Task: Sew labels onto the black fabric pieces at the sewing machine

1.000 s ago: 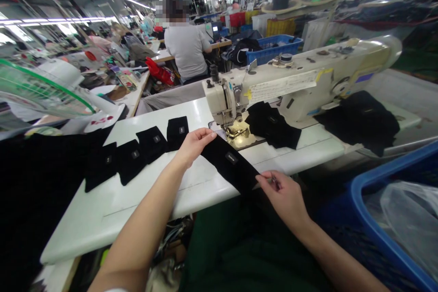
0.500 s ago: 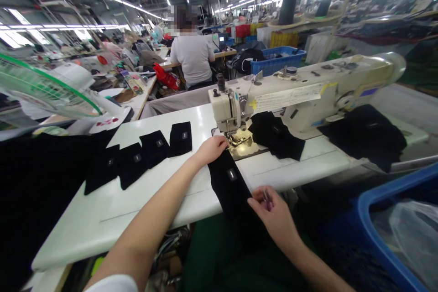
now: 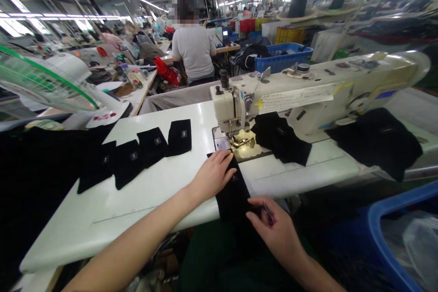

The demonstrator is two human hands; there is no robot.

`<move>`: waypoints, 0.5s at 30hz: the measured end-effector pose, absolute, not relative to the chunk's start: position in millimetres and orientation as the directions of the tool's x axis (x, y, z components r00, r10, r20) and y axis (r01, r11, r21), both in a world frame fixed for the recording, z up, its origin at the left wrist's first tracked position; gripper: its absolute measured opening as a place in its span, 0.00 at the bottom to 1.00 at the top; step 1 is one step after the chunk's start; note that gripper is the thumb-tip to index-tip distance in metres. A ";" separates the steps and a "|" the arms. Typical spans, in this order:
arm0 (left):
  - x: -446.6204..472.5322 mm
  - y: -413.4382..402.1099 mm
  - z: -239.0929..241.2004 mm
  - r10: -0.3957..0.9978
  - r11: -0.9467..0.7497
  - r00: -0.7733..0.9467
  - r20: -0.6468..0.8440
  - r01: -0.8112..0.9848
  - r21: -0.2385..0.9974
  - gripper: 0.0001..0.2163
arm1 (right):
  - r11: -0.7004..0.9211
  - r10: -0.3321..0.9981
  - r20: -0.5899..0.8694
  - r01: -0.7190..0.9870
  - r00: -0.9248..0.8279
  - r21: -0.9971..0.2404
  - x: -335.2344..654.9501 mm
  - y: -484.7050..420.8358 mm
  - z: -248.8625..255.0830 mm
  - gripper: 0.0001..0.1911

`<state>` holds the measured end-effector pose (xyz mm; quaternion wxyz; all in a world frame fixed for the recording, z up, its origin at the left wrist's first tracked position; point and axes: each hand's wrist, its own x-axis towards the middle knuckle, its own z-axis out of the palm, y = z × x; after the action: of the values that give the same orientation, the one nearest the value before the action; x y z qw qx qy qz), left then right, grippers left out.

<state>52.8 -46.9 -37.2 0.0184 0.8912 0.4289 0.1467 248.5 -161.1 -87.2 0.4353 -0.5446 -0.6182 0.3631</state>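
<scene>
My left hand [image 3: 214, 175] lies on a black fabric piece [image 3: 232, 198] at the front of the sewing machine [image 3: 229, 109]. Its fingers are stretched out over the cloth, just short of the presser foot [image 3: 241, 140], and partly cover the small label. Thin thread snips [image 3: 267, 213] sit in the curled fingers of my right hand [image 3: 277, 228]. That hand's thumb and index finger are at the right edge of the same piece, where it hangs over the table's front edge; whether they pinch it is unclear.
Several black labelled pieces [image 3: 179, 138] lie in a row on the white table [image 3: 153, 196] at left. Black piles [image 3: 282, 139] rest beside the machine. A blue basket [image 3: 374, 223] stands at right, a fan [image 3: 41, 82] at left. A person [image 3: 194, 50] sits ahead.
My left hand has slid back from the presser foot and flattened onto the fabric, covering part of its label. The fabric's far end has come toward me. My right hand stays near the edge.
</scene>
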 end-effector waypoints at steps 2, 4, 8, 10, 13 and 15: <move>48.7 -34.2 -40.5 0.746 -0.662 0.614 0.258 0.727 0.182 0.18 | 0.298 0.955 0.276 0.372 -0.111 -0.879 248.4 -155.6 -87.2 0.11; 44.8 -22.3 -42.2 0.731 -0.679 0.624 0.277 0.707 0.198 0.17 | 0.448 0.894 0.406 0.390 -0.189 -0.805 249.2 -148.2 -86.3 0.11; 42.0 -11.6 -43.9 0.723 -0.686 0.621 0.301 0.696 0.212 0.16 | 0.577 0.815 0.506 0.479 -0.284 -0.662 253.0 -135.5 -82.5 0.13; 42.2 -10.3 -44.6 0.730 -0.679 0.613 0.304 0.702 0.215 0.16 | 0.587 0.805 0.518 0.513 -0.289 -0.626 254.9 -132.3 -81.0 0.12; 42.2 -8.1 -45.7 0.733 -0.676 0.608 0.306 0.703 0.222 0.16 | 0.586 0.803 0.524 0.536 -0.283 -0.608 256.4 -130.1 -80.5 0.11; 41.7 -6.4 -46.3 0.730 -0.679 0.609 0.310 0.696 0.232 0.16 | 0.577 0.809 0.514 0.552 -0.286 -0.601 256.4 -129.9 -81.3 0.10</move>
<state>41.7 -6.4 -46.3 0.0440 0.8959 0.3979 0.1925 256.4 -129.9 -81.3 0.4124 -0.4326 -0.7866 0.1553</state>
